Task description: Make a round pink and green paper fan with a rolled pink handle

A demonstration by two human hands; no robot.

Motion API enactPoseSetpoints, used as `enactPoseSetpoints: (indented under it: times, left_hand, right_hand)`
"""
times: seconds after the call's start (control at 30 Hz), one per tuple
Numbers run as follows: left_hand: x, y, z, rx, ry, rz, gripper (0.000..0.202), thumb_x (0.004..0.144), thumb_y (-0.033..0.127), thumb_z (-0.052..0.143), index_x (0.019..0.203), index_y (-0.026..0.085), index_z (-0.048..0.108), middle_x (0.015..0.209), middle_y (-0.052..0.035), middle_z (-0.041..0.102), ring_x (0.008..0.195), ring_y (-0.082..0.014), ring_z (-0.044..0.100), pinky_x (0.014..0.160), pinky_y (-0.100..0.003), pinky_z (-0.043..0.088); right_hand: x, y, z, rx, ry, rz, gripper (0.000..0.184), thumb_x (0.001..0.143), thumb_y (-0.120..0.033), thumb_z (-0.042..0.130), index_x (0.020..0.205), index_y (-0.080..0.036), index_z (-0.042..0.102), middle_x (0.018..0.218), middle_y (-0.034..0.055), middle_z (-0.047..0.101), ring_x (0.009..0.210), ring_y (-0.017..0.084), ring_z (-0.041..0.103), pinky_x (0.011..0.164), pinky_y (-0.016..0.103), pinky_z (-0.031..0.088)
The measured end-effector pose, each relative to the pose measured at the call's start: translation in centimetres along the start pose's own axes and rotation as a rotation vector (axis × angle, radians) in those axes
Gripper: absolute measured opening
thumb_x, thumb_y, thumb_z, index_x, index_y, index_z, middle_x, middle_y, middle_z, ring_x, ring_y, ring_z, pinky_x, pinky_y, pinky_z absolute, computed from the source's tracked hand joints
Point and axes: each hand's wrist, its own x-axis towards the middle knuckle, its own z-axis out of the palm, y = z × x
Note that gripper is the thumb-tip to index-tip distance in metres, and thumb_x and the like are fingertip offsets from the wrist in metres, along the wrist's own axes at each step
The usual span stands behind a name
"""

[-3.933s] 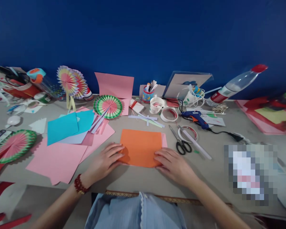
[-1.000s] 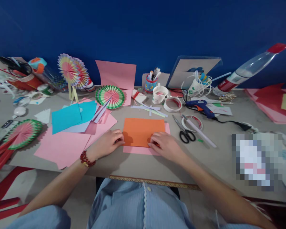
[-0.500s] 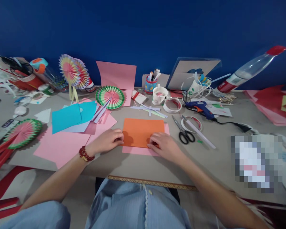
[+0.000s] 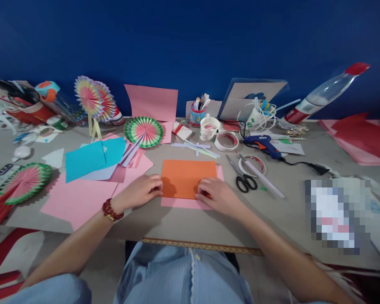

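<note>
An orange sheet of paper (image 4: 180, 179) lies on top of a pink sheet (image 4: 177, 202) in front of me on the table. The pink one shows along the near and right edges. At the orange sheet's left edge, my left hand (image 4: 145, 189) has its curled fingers pressed together on the paper. My right hand (image 4: 220, 194) rests over the near right corner, thumb and fingers pinched on the orange paper. The fingertips are partly hidden under the hand. Right of the papers lie black-handled scissors (image 4: 246, 183).
Blue sheets (image 4: 85, 160) and pink paper (image 4: 79, 196) spread at left, beside a pleated paper fan (image 4: 144, 132). A blue glue gun (image 4: 264, 143), a tape roll (image 4: 226, 140), a pen holder (image 4: 197, 115) and a tilted bottle (image 4: 323, 97) stand or lie behind and right.
The whole view has shifted slightly as my head moved. Both hands stay at the same places on the orange paper.
</note>
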Motion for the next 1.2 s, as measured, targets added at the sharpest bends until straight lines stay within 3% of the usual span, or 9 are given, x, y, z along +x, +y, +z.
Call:
enactPoseSetpoints:
  times: [1.2]
  left_hand:
    - [-0.24, 0.5, 0.33, 0.074, -0.016, -0.026, 0.026, 0.102, 0.033, 0.046, 0.083, 0.019, 0.056, 0.089, -0.0028, 0.057, 0.077, -0.0184, 0.054, 0.07, -0.031, 0.034]
  right_hand:
    - [0.07, -0.21, -0.39, -0.072, -0.086, -0.013, 0.017, 0.095, -0.027, 0.059, 0.081, -0.019, 0.06, 0.087, 0.0041, 0.061, 0.083, 0.019, 0.053, 0.076, 0.031, 0.036]
